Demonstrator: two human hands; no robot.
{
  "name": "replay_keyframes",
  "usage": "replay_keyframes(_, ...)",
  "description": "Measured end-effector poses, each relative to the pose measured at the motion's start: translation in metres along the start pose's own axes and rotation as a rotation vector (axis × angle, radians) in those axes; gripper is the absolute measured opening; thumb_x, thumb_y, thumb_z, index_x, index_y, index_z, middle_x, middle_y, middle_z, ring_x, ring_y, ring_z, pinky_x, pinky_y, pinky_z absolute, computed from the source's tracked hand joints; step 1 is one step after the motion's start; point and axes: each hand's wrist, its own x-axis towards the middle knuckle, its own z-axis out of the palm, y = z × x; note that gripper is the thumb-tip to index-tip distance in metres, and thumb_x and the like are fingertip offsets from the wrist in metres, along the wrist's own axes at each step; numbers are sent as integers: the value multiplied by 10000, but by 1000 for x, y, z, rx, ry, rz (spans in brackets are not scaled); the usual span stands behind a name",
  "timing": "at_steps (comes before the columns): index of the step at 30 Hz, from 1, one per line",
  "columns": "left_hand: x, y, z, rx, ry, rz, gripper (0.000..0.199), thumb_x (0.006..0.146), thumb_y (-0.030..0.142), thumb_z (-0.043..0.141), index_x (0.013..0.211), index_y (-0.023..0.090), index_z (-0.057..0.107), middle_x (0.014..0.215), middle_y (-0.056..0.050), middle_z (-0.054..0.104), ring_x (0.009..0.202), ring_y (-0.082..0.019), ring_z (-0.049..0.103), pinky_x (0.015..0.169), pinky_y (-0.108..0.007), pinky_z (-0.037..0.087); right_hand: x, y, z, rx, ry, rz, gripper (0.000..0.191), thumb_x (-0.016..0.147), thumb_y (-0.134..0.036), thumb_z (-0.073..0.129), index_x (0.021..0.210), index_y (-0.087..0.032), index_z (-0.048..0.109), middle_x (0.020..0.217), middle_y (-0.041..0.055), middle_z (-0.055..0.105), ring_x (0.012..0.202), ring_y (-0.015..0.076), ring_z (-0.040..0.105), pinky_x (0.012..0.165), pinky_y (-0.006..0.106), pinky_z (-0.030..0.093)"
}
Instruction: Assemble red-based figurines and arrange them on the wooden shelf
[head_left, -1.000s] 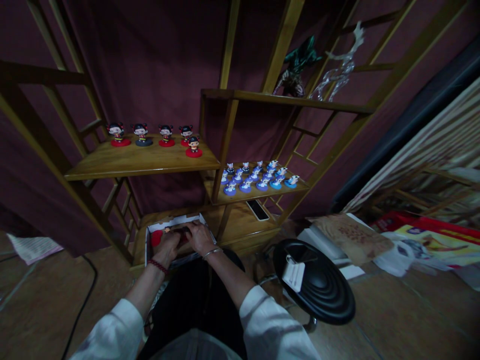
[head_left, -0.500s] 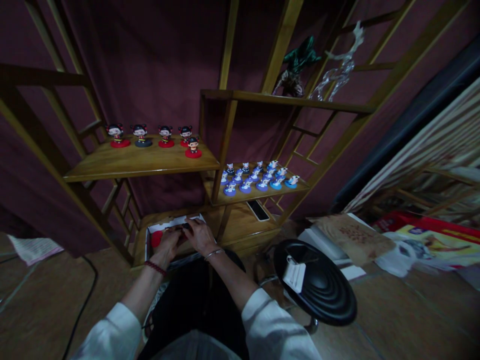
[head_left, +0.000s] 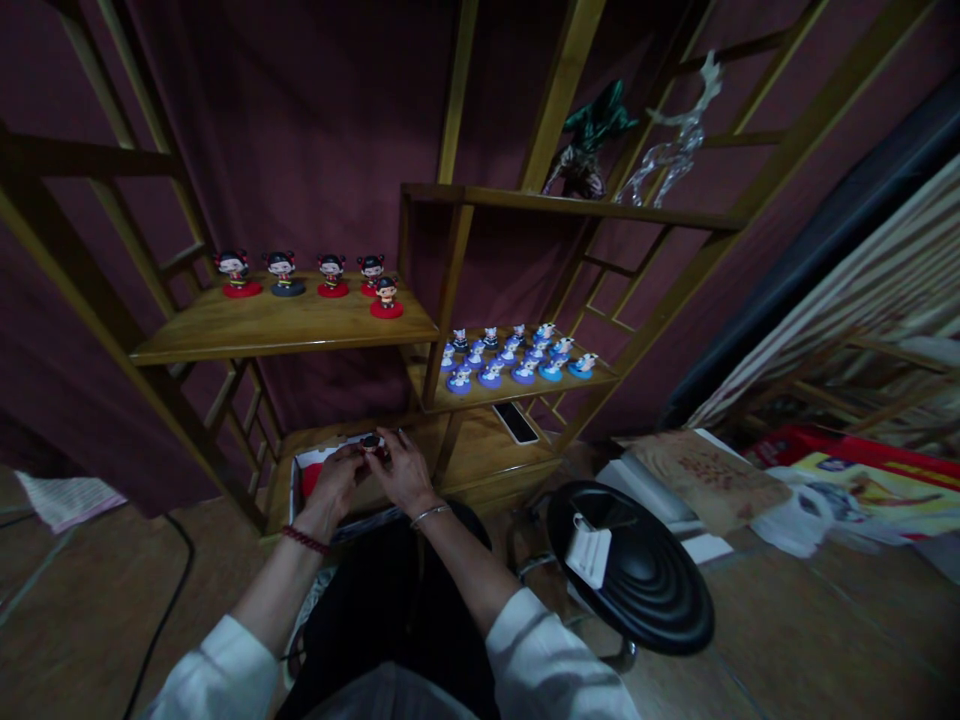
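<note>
Over a white-edged box (head_left: 304, 462) on the lowest shelf, my left hand (head_left: 337, 485) and my right hand (head_left: 403, 472) meet. Both have their fingers closed round a small dark-topped figure (head_left: 370, 442), whose lower part is hidden. A red piece (head_left: 310, 477) lies in the box, left of my left hand. Above, on the left shelf (head_left: 285, 335), stand several black-haired figures; the one on a red base (head_left: 386, 298) is nearest the shelf's front edge. Several purple-based and blue-based figures (head_left: 491, 373) stand in rows on the middle shelf.
A phone (head_left: 515, 422) lies on the lowest shelf, right of a wooden post. A black round stool (head_left: 637, 570) holds a white item (head_left: 589, 552). Green and clear statues (head_left: 671, 150) stand on the top shelf. Flat cardboard (head_left: 705, 475) lies at right.
Both hands have risen slightly, with the small figure now showing above the fingertips. The shelf figures stand as before.
</note>
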Motion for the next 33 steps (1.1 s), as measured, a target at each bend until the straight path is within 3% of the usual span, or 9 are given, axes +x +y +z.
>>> replay_keyframes(18, -14, 15, 7, 25, -3, 72, 112, 537, 28, 573, 560, 137, 581, 617, 0, 606, 590, -97, 537, 569, -204, 419, -1, -2, -4, 182, 21, -34, 440, 764, -286, 591, 1177, -156, 513, 1068, 111, 605, 982, 205, 573, 863, 348, 462)
replay_keyframes(26, -22, 19, 12, 51, -31, 80, 117, 532, 67, 599, 633, 124, 613, 679, -24, 637, 644, -116, 558, 636, -228, 421, -1, -2, -7, 232, 16, 15, 449, 746, -242, 614, 1179, -183, 513, 1095, 101, 608, 1008, 206, 573, 882, 361, 456)
replay_keyframes(33, -26, 22, 16, 71, -29, 128, 171, 510, 117, 612, 680, 130, 631, 689, -18, 640, 672, -122, 560, 674, -233, 421, -1, -8, -17, 275, 82, -40, 420, 739, -248, 627, 1145, -188, 537, 1055, 86, 627, 978, 193, 585, 870, 329, 470)
